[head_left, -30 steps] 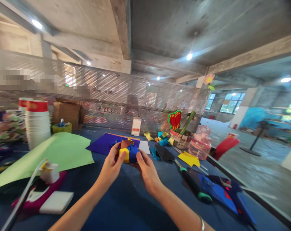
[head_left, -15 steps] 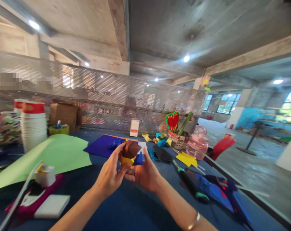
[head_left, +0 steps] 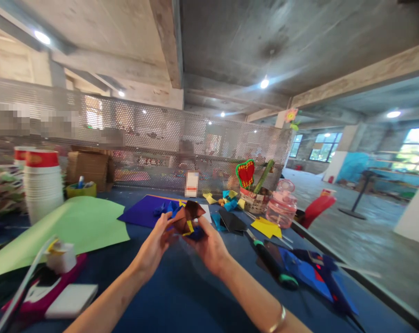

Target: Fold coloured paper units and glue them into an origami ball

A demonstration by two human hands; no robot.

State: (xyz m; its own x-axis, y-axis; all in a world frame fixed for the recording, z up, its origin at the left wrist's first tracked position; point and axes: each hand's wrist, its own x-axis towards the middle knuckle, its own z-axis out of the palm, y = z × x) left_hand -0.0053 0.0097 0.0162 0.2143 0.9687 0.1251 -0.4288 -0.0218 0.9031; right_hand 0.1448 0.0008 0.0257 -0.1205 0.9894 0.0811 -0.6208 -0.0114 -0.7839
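Observation:
Between my two hands, above the middle of the table, is a folded paper piece (head_left: 185, 216) in brown, yellow and blue. My left hand (head_left: 154, 247) pinches its left side, fingers partly hidden behind it. From the right and below, my right hand (head_left: 212, 247) grips the piece near its dark blue part. Just beyond lie a purple paper sheet (head_left: 136, 213) and small blue folded paper bits (head_left: 164, 208). A black paper piece (head_left: 233, 221) is on the table right of my right hand.
At right lie a green-and-black handled tool (head_left: 270, 259), a blue glue gun (head_left: 329, 273), yellow paper (head_left: 266, 227) and a pink bottle (head_left: 281, 210). Left are light green paper (head_left: 81, 226), stacked paper cups (head_left: 43, 185) and a magenta power strip (head_left: 70, 280). A perforated screen (head_left: 154, 134) stands behind.
The folded paper piece has been turned and tilted, showing more brown and less yellow. My right hand has closed in on it from its looser, spread pose. The view has shifted slightly.

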